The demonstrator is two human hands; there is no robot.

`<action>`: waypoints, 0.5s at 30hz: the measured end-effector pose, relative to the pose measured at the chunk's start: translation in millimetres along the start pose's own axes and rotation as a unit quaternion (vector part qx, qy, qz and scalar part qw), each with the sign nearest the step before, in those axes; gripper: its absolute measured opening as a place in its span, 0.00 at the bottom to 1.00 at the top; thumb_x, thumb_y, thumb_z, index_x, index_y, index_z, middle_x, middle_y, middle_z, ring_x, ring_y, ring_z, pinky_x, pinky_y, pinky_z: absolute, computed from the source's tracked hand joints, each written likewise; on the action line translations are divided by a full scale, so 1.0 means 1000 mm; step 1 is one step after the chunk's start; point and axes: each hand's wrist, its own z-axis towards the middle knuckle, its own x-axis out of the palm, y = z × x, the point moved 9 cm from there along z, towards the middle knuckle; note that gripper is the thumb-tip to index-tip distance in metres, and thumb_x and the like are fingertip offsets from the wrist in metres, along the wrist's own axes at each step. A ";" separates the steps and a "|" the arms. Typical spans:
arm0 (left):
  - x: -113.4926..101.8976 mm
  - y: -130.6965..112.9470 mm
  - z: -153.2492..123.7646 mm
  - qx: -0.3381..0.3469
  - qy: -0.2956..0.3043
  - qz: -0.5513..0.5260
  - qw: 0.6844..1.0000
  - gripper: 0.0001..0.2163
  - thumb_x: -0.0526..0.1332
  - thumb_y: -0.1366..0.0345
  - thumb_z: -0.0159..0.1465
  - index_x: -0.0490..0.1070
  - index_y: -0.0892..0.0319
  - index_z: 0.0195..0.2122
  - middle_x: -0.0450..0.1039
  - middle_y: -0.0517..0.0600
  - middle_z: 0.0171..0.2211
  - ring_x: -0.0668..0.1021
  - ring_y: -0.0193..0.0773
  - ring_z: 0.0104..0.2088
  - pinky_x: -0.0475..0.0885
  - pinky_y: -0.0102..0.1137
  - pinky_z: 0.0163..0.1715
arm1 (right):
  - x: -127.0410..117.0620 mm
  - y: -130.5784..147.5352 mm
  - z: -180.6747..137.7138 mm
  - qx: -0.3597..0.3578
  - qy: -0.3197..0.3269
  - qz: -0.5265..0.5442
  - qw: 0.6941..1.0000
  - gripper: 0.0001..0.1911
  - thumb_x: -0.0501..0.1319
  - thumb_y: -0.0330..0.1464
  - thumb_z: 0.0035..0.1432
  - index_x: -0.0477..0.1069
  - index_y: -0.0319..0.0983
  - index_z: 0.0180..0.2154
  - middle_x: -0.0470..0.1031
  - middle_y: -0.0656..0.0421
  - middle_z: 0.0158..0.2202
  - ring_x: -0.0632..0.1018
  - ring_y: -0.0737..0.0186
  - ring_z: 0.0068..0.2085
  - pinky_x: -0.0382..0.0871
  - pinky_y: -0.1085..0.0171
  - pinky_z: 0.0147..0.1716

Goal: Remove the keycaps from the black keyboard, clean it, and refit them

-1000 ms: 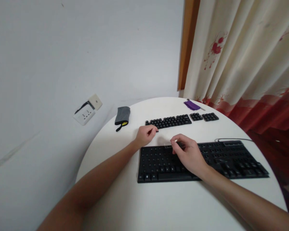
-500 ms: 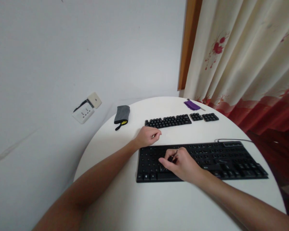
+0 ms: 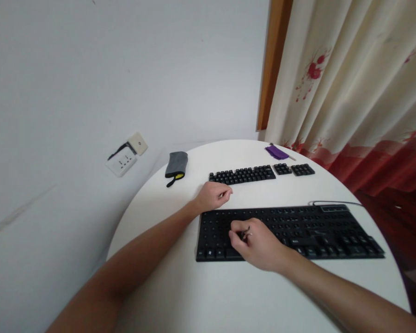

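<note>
A black full-size keyboard [image 3: 319, 231] lies in front of me; its left part shows bare key posts where keycaps are off, while keycaps stand on the right part. My right hand [image 3: 254, 245] is closed over the left-middle of the keyboard, pinching a small dark tool with thin wire ends [image 3: 247, 233]; its lower end is hidden by the fingers. My left hand [image 3: 213, 196] rests closed at the keyboard's upper left corner; whatever may be in its fingers is hidden. Just behind it, loose black keycaps [image 3: 246, 175] stand in rows.
Two smaller keycap groups, one in the middle [image 3: 282, 169] and one to the right [image 3: 302, 169], continue the line. A grey pouch [image 3: 176, 164] lies at the back left, a purple cloth item [image 3: 276, 152] at the back right. A cable [image 3: 333, 201] runs off the round white table [image 3: 180, 296].
My right hand has shifted slightly and turned, its fingers curling closer together over the keyboard. My left hand stays where it was.
</note>
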 end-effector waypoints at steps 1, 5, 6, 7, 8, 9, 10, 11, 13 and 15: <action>0.000 0.001 0.000 -0.003 0.001 0.003 1.000 0.11 0.54 0.68 0.67 0.75 0.60 0.33 0.79 0.48 0.27 0.79 0.33 0.26 0.72 0.27 0.30 | 0.001 -0.003 0.000 0.008 0.004 0.018 1.000 0.17 0.54 0.30 0.63 0.56 0.40 0.22 0.58 0.67 0.17 0.59 0.70 0.20 0.49 0.66 0.23; 0.000 0.002 -0.001 -0.008 0.004 0.007 1.000 0.11 0.54 0.68 0.67 0.76 0.60 0.33 0.80 0.48 0.27 0.79 0.33 0.26 0.72 0.26 0.31 | 0.006 -0.016 0.002 0.042 0.016 0.088 0.995 0.16 0.52 0.32 0.65 0.59 0.41 0.23 0.62 0.66 0.18 0.63 0.69 0.20 0.52 0.67 0.22; 0.000 0.001 -0.001 -0.007 0.004 0.007 1.000 0.11 0.54 0.67 0.67 0.76 0.60 0.33 0.80 0.48 0.27 0.79 0.33 0.26 0.72 0.26 0.31 | 0.007 -0.017 0.002 0.045 0.015 0.100 0.994 0.16 0.52 0.32 0.66 0.60 0.40 0.24 0.64 0.65 0.18 0.64 0.69 0.21 0.53 0.67 0.23; 0.000 0.001 -0.001 -0.006 0.003 0.007 1.000 0.11 0.54 0.67 0.67 0.76 0.60 0.33 0.80 0.48 0.27 0.80 0.33 0.26 0.72 0.26 0.31 | 0.008 -0.018 0.002 0.048 0.013 0.111 0.993 0.16 0.52 0.33 0.66 0.61 0.40 0.24 0.65 0.65 0.19 0.65 0.69 0.22 0.55 0.68 0.23; 0.000 0.001 -0.001 -0.005 0.003 0.006 1.000 0.11 0.54 0.68 0.67 0.76 0.60 0.33 0.80 0.49 0.27 0.80 0.33 0.27 0.72 0.27 0.31 | 0.008 -0.019 0.001 0.052 0.010 0.124 0.991 0.16 0.52 0.33 0.67 0.61 0.40 0.24 0.65 0.65 0.19 0.66 0.68 0.22 0.56 0.68 0.24; 0.000 0.001 -0.001 -0.006 0.004 0.005 1.000 0.11 0.54 0.68 0.67 0.76 0.60 0.33 0.80 0.49 0.27 0.80 0.33 0.27 0.72 0.27 0.31 | 0.009 -0.021 0.001 0.057 0.009 0.139 0.989 0.16 0.52 0.34 0.67 0.62 0.40 0.25 0.66 0.65 0.19 0.67 0.68 0.22 0.57 0.68 0.24; 0.000 0.001 -0.001 -0.008 0.006 0.004 1.000 0.11 0.54 0.67 0.66 0.76 0.60 0.33 0.80 0.49 0.27 0.80 0.33 0.26 0.72 0.27 0.31 | 0.010 -0.022 0.000 0.062 0.009 0.152 0.986 0.16 0.51 0.34 0.67 0.63 0.40 0.25 0.66 0.64 0.19 0.67 0.68 0.22 0.58 0.68 0.24; 0.001 0.001 0.000 -0.010 0.008 0.002 1.000 0.11 0.54 0.67 0.66 0.76 0.60 0.33 0.80 0.49 0.27 0.80 0.33 0.26 0.72 0.27 0.31 | 0.011 -0.023 0.000 0.066 0.010 0.163 0.984 0.16 0.51 0.35 0.68 0.63 0.40 0.26 0.66 0.64 0.19 0.67 0.68 0.22 0.58 0.68 0.24; 0.002 0.002 0.000 -0.017 0.014 -0.002 1.000 0.11 0.54 0.67 0.66 0.76 0.59 0.33 0.80 0.49 0.27 0.79 0.33 0.26 0.72 0.27 0.31 | 0.013 -0.027 0.000 0.077 0.008 0.184 0.980 0.16 0.51 0.36 0.68 0.65 0.40 0.26 0.67 0.65 0.19 0.67 0.69 0.21 0.59 0.69 0.22; 0.002 0.003 0.000 -0.021 0.017 -0.006 1.000 0.11 0.54 0.67 0.66 0.76 0.59 0.33 0.80 0.49 0.27 0.80 0.33 0.27 0.72 0.27 0.31 | 0.014 -0.034 0.001 0.099 0.001 0.214 0.972 0.17 0.52 0.37 0.68 0.65 0.39 0.27 0.67 0.65 0.18 0.66 0.70 0.19 0.58 0.70 0.20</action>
